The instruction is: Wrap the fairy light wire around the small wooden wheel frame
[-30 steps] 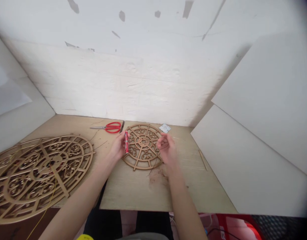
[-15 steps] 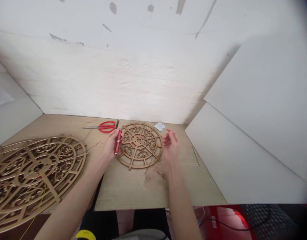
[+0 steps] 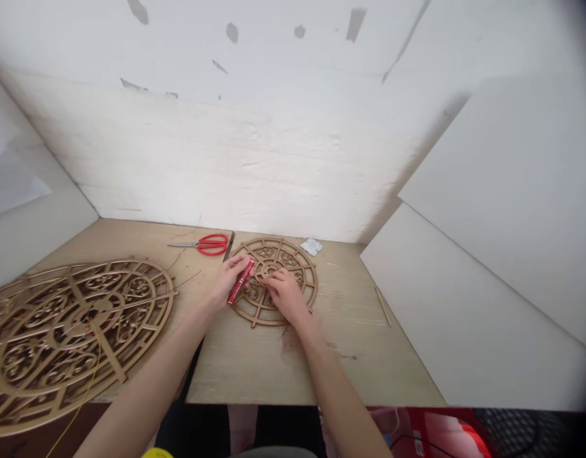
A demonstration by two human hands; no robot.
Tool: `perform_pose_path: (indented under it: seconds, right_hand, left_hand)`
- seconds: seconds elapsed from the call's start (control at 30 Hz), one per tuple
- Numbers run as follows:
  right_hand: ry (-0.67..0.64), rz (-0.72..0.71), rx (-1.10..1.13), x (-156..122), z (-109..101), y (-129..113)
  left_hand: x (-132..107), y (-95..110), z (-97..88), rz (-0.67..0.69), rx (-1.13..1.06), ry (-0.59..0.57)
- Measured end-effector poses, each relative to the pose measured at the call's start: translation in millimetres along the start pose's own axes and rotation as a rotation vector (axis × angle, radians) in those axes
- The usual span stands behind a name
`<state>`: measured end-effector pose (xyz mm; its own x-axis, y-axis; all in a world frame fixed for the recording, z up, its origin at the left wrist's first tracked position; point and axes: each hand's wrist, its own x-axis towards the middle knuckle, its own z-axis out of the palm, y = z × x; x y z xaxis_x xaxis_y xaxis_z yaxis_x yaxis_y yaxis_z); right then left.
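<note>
A small round wooden lattice disc (image 3: 297, 267) lies flat on the plywood tabletop (image 3: 255, 362). My left hand (image 3: 229, 280) is closed round a slim red tube (image 3: 240, 281), which slants over the disc's left rim. My right hand (image 3: 284, 292) rests on the disc just right of the tube, its fingers curled and pressed to the wood near the hub. What the right fingers pinch, if anything, is hidden.
A much larger wooden lattice disc (image 3: 68, 331) covers the left side. Red-handled scissors (image 3: 207, 244) lie at the back, a crumpled white scrap (image 3: 312, 246) behind the small disc, a thin wooden stick (image 3: 382, 306) to the right. White boards wall in the table.
My right hand has come down from the air at the disc's right edge and moved left onto the disc. The red tube has tilted further toward the disc's middle.
</note>
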<state>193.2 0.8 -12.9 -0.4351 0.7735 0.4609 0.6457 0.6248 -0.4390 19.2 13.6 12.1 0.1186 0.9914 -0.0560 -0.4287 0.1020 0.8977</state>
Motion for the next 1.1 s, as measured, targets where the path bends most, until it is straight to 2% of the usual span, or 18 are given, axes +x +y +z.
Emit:
perform_pose_path:
  seconds: [0.1, 0.2, 0.3, 0.43, 0.6, 0.77, 0.9, 1.1]
  right_hand:
    - [0.070, 0.030, 0.106, -0.2, -0.5, 10.3]
    - [0.068, 0.061, 0.204, -2.1, -1.2, 15.8]
    - [0.072, 0.077, 0.247, -2.6, -1.8, 15.3]
    - [0.180, 0.124, 0.358, 0.6, -6.8, 8.7]
    - [0.325, 0.277, 0.576, 4.0, -13.9, 3.6]
    - [0.445, 0.449, 0.702, 4.5, -10.0, 5.4]
    - [0.457, 0.433, 0.765, 5.2, -6.0, 2.7]
    - [0.458, 0.423, 0.741, 5.6, -8.0, 2.6]
  left_hand:
    - [-0.1, -3.0, -1.3, 0.001, 0.027, -0.026]
    - [-0.1, -4.2, -2.1, -0.003, 0.027, -0.029]
    - [0.4, -3.5, -2.0, -0.002, 0.029, -0.023]
    - [0.9, -2.3, -0.9, 0.039, 0.058, 0.009]
    - [1.3, -3.4, -0.6, 0.056, 0.074, 0.011]
    - [-1.3, -5.1, 5.8, 0.060, 0.141, -0.001]
    - [-6.8, -2.0, 13.7, 0.052, 0.220, -0.017]
    - [-12.8, 5.5, 18.5, 0.127, 0.319, -0.055]
